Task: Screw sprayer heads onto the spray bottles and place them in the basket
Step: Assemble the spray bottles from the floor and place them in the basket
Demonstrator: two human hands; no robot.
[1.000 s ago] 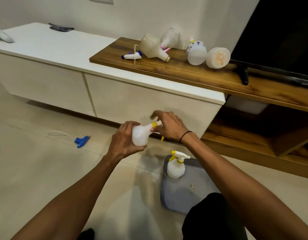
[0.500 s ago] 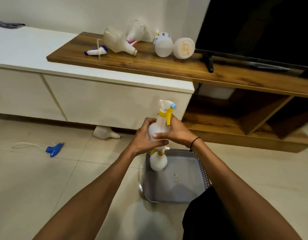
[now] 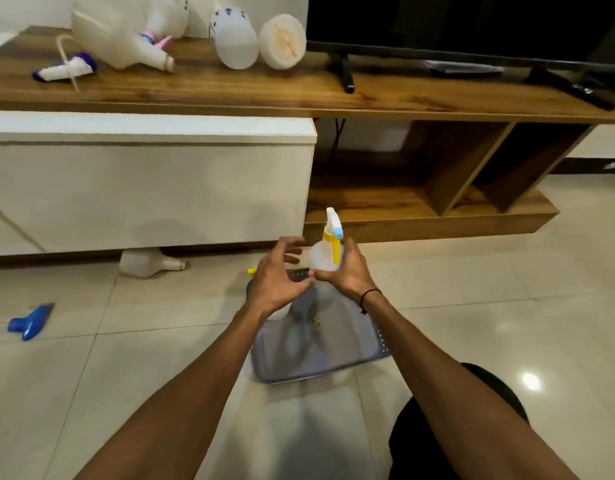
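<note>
Loose head: one blue sprayer head lies on the floor, far left.
Left hand: your left hand is off the bottle, fingers spread.
Bottle: upright white spray bottle, yellow-and-white sprayer fitted, above the grey basket.
Right hand: your right hand grips its body.
Count: two assembled bottles; the second is mostly hidden under your left hand.

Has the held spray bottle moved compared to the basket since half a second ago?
Yes. The spray bottle went toward the far rim of the basket.
</note>
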